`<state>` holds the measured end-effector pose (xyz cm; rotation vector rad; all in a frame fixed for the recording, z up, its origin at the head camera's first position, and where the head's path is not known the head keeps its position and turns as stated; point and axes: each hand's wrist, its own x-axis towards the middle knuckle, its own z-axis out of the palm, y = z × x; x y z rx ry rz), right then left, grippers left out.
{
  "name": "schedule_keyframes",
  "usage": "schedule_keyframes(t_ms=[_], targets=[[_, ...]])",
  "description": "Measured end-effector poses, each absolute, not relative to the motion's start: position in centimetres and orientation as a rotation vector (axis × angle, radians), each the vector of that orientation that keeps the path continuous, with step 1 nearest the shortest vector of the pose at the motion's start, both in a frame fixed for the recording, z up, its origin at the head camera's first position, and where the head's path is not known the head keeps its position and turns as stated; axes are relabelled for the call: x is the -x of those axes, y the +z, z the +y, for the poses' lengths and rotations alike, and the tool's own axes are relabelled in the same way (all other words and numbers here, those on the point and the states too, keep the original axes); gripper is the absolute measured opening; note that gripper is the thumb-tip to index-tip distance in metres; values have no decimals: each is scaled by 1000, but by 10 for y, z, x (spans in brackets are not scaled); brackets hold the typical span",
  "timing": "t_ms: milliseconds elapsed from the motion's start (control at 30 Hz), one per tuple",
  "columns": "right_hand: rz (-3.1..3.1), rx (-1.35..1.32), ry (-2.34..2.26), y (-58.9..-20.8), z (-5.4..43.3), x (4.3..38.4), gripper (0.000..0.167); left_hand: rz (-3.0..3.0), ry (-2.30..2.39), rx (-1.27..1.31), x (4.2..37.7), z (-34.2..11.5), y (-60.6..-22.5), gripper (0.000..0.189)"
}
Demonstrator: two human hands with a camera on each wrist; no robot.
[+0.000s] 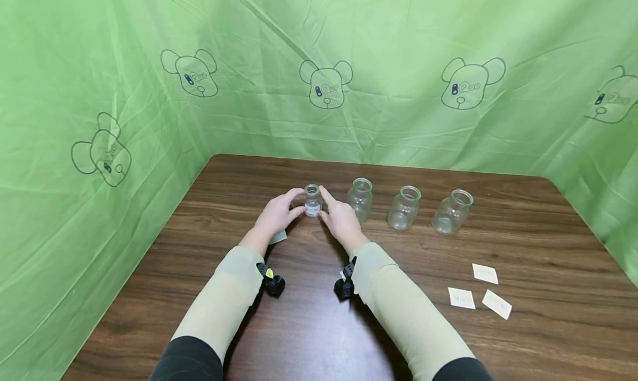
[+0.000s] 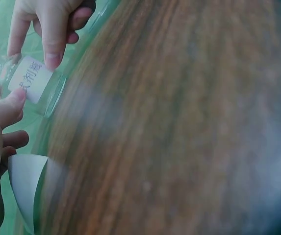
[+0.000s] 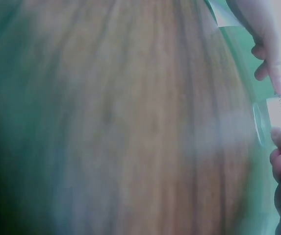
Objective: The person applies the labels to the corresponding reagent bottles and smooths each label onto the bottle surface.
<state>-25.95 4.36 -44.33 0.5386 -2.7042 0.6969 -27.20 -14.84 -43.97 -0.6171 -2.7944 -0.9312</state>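
A small clear glass bottle (image 1: 312,194) stands upright at the middle of the table, with a white label (image 2: 30,78) bearing handwriting on its near side. My left hand (image 1: 276,214) holds it from the left, the thumb at one end of the label. From the right, my right hand (image 1: 344,220) grips the same bottle, its thumb at the label's other end. In the right wrist view, both thumbs meet the edges of the label (image 3: 280,111). Beneath my left hand lies a white paper piece (image 1: 279,237), partly hidden by the wrist.
Three larger clear glass jars (image 1: 404,208) stand in a row to the right; my right hand overlaps the nearest one (image 1: 361,195) in the head view. Three white paper labels (image 1: 461,298) lie at the table's right. Green cloth (image 1: 379,132) hangs behind the table's back edge.
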Motion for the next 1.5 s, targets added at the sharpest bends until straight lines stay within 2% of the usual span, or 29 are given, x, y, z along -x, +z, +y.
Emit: schedule_keyframes(t_ms=[100, 300, 667, 900, 1500], targets=[[-2709, -546, 736, -437, 45, 259, 66, -2796, -967, 565, 272, -151, -437, 48], [-2698, -620, 872, -419, 48, 255, 63, -2770, -1010, 528, 270, -156, -425, 56], [-2783, -778, 1091, -395, 75, 239, 57, -2743, -980, 536, 254, -153, -405, 60], [-2742, -889, 965, -383, 97, 225, 49, -2753, -987, 550, 249, -150, -399, 54], [-2811, -775, 989, -378, 160, 206, 38, -2776, -1014, 587, 236, -157, -393, 58]])
